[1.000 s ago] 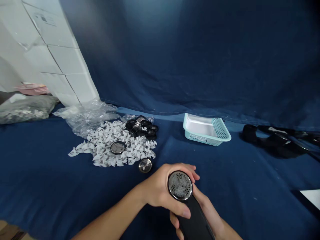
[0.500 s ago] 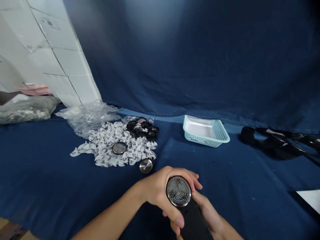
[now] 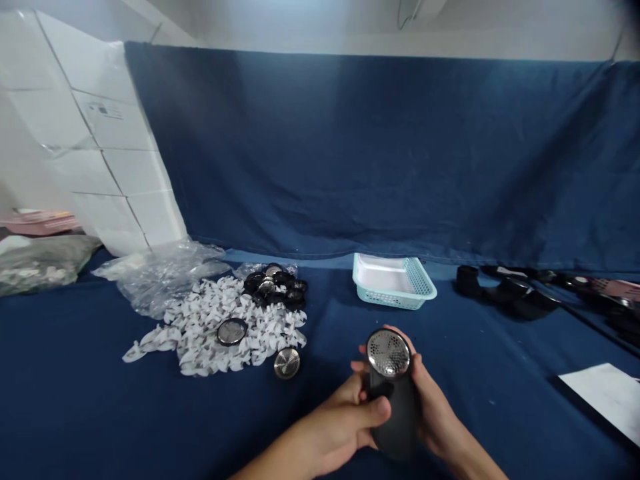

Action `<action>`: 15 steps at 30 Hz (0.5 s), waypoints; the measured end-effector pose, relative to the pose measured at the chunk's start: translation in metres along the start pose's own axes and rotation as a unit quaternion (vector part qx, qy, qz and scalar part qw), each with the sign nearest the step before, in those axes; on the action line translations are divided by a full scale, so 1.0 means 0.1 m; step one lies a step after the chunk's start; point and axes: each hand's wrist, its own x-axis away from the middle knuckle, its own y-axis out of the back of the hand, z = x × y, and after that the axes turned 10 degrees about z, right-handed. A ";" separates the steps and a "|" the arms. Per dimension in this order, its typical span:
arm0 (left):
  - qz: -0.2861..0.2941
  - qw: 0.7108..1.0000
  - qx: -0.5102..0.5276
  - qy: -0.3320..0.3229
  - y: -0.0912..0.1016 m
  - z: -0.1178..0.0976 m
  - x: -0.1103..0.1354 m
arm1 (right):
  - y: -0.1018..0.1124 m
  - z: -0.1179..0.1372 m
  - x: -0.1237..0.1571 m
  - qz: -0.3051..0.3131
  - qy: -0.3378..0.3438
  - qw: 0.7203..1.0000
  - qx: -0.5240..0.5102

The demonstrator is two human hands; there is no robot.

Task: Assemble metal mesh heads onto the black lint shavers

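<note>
Gripping the dark shaver [image 3: 399, 419] from both sides, the left hand [image 3: 345, 423] and the right hand [image 3: 436, 408] are closed on it. It is between them, on the near side of the basket [image 3: 387, 297], long axis pointing toward the basket, metal head [image 3: 389, 353] foremost.

The left hand [image 3: 345, 423] has dropped from around the shaver's [image 3: 400, 417] head [image 3: 389, 353] to its body's left side, thumb across the front. The shaver points straighter away, farther right. The wall [image 3: 325, 30] above the curtain [image 3: 375, 147] has come into view.
</note>
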 end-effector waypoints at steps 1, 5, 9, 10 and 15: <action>0.005 1.000 0.018 0.012 -0.01 0.02 -0.01 | 0.02 0.00 -0.01 -0.008 0.025 0.999 0.046; -0.020 0.999 0.009 0.050 -0.03 -0.01 0.00 | 0.11 -0.07 0.02 -0.038 0.071 0.953 0.291; -0.044 0.997 -0.010 0.064 -0.03 -0.10 0.00 | 0.15 -0.10 0.02 -0.010 0.076 0.918 0.390; -0.046 0.997 -0.015 0.066 -0.01 -0.12 0.00 | 0.15 -0.09 0.01 -0.007 0.084 0.912 0.402; -0.042 0.997 -0.013 0.058 0.12 -0.24 0.00 | 0.07 0.15 0.00 -0.119 0.211 0.832 0.499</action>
